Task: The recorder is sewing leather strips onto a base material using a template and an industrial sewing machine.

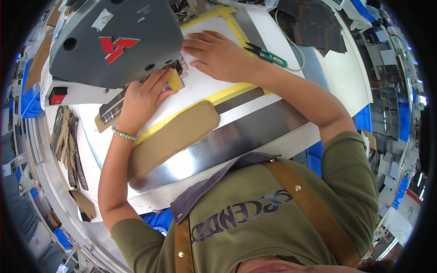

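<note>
My left hand (144,96) lies at the lower edge of a grey sewing machine head (123,41), its fingers stretched out and its thumb apart. Just beyond its fingertips stands a small yellow block (176,80) near the machine's needle area, which is mostly hidden. A plaid strip of fabric (111,110) with a tan backing comes out on the left side of this hand. My right hand (214,51) rests palm down on the white work surface (200,84), fingers stretched out, the tips reaching the machine's edge. Nothing shows in its grasp.
Green-handled thread snips (268,56) lie beside my right forearm. A long tan piece (177,139) rests on the near side, by yellow tape (232,93) and a metal strip (246,129). Several fabric strips (67,143) hang together at left. Dark sheets (312,25) lie at far right.
</note>
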Available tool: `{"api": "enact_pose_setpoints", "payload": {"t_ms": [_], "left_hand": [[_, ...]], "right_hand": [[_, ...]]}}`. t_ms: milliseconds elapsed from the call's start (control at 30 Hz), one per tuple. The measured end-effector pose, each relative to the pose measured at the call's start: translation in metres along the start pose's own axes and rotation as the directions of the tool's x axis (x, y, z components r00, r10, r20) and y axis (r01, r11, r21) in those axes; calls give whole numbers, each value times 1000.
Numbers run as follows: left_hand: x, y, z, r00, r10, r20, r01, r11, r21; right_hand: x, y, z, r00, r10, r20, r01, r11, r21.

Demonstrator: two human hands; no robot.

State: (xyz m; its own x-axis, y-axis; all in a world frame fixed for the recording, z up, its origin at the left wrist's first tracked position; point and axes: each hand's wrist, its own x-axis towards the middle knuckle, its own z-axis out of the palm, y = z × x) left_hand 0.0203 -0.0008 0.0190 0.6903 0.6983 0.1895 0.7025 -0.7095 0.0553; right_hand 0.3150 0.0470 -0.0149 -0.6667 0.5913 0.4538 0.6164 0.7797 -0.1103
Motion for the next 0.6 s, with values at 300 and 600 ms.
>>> {"api": "enact_pose_setpoints", "payload": {"t_ms": [300, 600], "left_hand": [[-4, 19, -6, 983, 148, -106, -154, 987, -54], [-10, 17, -7, 994, 88, -65, -93, 993, -68]], "right_hand": [[-23, -4, -27, 984, -60, 166, 53, 997, 48], [-66, 97, -197, 962, 273, -28, -268, 913, -307]]}}
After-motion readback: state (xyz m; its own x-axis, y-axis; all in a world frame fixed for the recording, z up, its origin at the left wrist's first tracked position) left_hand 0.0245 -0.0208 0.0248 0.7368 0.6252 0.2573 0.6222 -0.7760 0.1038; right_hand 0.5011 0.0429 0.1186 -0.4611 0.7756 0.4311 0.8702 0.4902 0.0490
